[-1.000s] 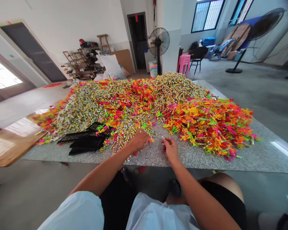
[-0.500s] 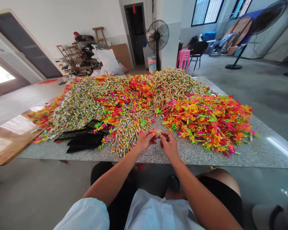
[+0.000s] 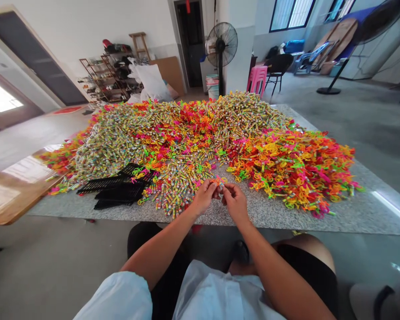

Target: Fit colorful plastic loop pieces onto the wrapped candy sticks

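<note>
Over the near edge of the stone-topped table, my left hand (image 3: 205, 197) pinches a small orange plastic piece (image 3: 216, 180). My right hand (image 3: 235, 202) is closed at the other end of it, fingertips almost touching the left ones. Something small and pale lies between the fingertips, too small to name. Just left of my hands spreads a heap of little printed tubes (image 3: 178, 184). To the right lies a pile of tubes with orange, yellow, green and pink plastic tops (image 3: 296, 169).
Black slotted trays (image 3: 120, 193) lie stacked at the table's left front. A larger mound of printed tubes (image 3: 106, 142) rises behind them. Bare speckled tabletop (image 3: 270, 218) shows along the front edge. Beyond stand a fan (image 3: 222, 46) and pink stools (image 3: 257, 80).
The view has shifted slightly. Both hands stay together at the same spot, still on the small orange piece, with only slight finger movement.
</note>
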{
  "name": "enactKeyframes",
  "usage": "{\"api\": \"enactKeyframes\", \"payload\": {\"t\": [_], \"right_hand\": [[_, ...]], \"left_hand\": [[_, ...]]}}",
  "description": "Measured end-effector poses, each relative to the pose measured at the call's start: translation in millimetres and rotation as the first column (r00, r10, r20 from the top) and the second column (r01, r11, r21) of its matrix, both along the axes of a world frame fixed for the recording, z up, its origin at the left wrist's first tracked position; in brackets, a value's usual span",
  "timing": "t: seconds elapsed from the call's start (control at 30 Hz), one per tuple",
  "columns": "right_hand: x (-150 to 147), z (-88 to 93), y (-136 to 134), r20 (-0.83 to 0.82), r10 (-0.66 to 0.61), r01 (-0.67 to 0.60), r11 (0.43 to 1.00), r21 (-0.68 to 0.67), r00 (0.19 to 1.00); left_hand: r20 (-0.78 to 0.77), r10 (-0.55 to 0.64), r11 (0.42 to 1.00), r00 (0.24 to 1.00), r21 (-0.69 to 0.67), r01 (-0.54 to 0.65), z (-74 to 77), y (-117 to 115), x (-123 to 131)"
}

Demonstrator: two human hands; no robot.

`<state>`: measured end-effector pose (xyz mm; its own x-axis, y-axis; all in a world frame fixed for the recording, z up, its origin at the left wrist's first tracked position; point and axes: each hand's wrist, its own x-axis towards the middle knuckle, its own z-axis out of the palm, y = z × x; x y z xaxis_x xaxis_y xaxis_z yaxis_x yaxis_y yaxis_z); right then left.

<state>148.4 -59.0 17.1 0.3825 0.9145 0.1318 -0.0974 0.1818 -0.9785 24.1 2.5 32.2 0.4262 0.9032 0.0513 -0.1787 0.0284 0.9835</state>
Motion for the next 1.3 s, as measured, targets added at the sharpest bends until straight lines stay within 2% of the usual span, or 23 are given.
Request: {"api": "enactKeyframes", "payload": {"t": [0.23,0.4,0.57,0.67,0.73,0.77,0.8,0.87,0.93,1.0,1.07,1.13,1.2,1.23,1.3], "right_hand": [[0,3.5,-4,0.006,0.016,-0.015,0.999,-0.046,1.0],[5,4.1,-3,-0.022,0.087,-0.089,0.993,-0.08,0.996],[0,-8.5,-8,0.022,0.117,-0.113,0.984,-0.134,0.993],[2,-14.4,-9,0.067,0.106,-0.094,0.981,-0.169,0.992],[15,-9.6,-3,0.176,0.082,-0.05,0.982,-0.181,0.981],[27,-3.4,3,0.245,0.054,-0.009,0.984,-0.18,0.968],[42,5.5,10,0.314,0.008,0.047,0.985,-0.167,0.949],[79,29.7,31,0.343,-0.122,0.178,0.974,-0.138,0.931],[118,56.8,55,0.202,-0.247,0.266,0.961,-0.074,0.948],[146,77.4,78,0.028,-0.394,0.391,0.917,0.076,0.919],[154,82.4,95,-0.08,-0.398,0.405,0.905,0.13,0.914],[139,68.5,104,-0.008,-0.293,0.293,0.955,0.055,0.956],[109,40.5,105,0.255,-0.042,0.083,0.985,-0.154,0.966],[92,24.5,104,0.421,0.086,0.026,0.967,-0.255,0.903],[60,-4.2,103,0.519,0.169,-0.005,0.953,-0.302,0.838]], "left_hand": [[-0.017,-0.006,1.0,1.0,0.029,0.007,-5.4,-1,-1],[-0.03,-0.009,1.0,0.999,0.021,0.01,-7.3,2,-3],[-0.088,0.007,1.0,0.996,0.012,-0.006,-15.9,-5,-3],[-0.144,-0.024,0.997,0.989,-0.072,0.014,-16.2,-3,-2],[-0.224,-0.117,0.986,0.967,-0.141,0.086,-11.4,11,-4],[-0.29,-0.159,0.982,0.944,-0.146,0.12,-7.8,21,-6],[-0.371,-0.145,0.988,0.917,-0.099,0.116,-3.7,34,-9],[-0.549,0.035,0.989,0.835,0.138,0.05,4.6,63,-16],[-0.653,0.185,0.933,0.735,0.351,0.077,11.8,95,-22],[-0.679,0.319,0.854,0.661,0.508,0.11,16.6,124,-24],[-0.722,0.388,0.804,0.573,0.569,0.173,18.4,147,-24],[-0.768,0.396,0.799,0.504,0.558,0.222,17.2,164,-21],[-0.79,0.385,0.809,0.477,0.538,0.238,12.9,174,-17],[-0.793,0.382,0.812,0.474,0.533,0.238,9.7,176,-14],[-0.802,0.379,0.815,0.463,0.526,0.243,2.5,177,-10]]}}
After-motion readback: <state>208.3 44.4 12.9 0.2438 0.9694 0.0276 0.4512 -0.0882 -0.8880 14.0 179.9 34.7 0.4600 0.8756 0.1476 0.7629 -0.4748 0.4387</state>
